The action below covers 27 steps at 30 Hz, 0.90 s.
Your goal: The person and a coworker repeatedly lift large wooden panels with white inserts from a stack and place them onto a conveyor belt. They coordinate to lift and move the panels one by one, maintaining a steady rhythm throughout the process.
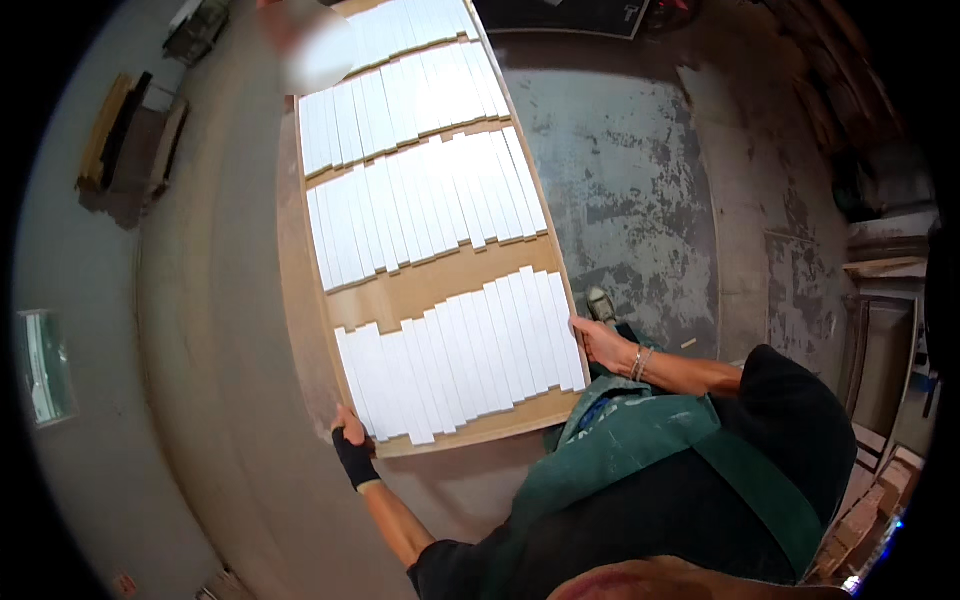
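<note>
A long shallow brown tray [392,303] stretches away from me, with several rows of white strips [478,345] laid side by side on it. Brown board shows between the rows. Their ends are uneven, and the nearest row lies apart from the others. My left hand [350,432], in a black fingerless glove or wrap, is closed on the tray's near left corner. On the right edge, a little farther up, my right hand [604,345] grips the rim, its fingers partly hidden under it. At the far left end is another person's hand or arm [283,28], smeared and partly covered by a blur.
Beneath the tray spreads a worn floor [620,170] with peeling grey paint. Wooden pieces [880,510] are stacked at the right rim. Dark and tan boards [118,135] stand by the left wall. My shoe [601,304] shows beside the tray.
</note>
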Available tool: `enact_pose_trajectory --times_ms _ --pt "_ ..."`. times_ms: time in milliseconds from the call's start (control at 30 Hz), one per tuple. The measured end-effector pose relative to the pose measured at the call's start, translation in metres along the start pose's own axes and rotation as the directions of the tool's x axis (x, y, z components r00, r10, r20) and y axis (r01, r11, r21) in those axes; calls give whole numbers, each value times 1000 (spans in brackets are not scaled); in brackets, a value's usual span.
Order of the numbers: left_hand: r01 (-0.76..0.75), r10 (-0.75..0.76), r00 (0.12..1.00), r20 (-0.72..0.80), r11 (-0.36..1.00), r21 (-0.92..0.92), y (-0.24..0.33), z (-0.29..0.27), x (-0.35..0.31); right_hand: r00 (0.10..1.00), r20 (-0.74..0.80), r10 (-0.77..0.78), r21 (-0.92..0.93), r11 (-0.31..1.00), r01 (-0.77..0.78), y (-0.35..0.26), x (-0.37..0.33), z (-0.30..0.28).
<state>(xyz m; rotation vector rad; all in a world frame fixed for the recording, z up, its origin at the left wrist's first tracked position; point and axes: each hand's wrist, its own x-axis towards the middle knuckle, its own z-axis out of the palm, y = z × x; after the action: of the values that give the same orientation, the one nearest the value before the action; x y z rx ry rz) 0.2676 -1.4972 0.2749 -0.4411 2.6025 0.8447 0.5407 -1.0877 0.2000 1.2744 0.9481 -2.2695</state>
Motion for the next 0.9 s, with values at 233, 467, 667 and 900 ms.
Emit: enact_pose_trajectory --times_ms 233,467,667,900 --pt "-110 110 994 -7 986 -128 -54 26 60 978 -8 -209 158 965 207 3 -17 1" --pt "150 -100 982 161 928 -340 -23 29 20 947 -95 -307 148 936 319 5 -31 -10" --pt "-178 215 975 56 905 -387 48 29 -54 926 -96 -365 42 928 370 -24 -125 -46" --pt "-182 293 946 138 834 -521 54 43 22 745 -216 -632 141 734 664 -18 -103 -36"
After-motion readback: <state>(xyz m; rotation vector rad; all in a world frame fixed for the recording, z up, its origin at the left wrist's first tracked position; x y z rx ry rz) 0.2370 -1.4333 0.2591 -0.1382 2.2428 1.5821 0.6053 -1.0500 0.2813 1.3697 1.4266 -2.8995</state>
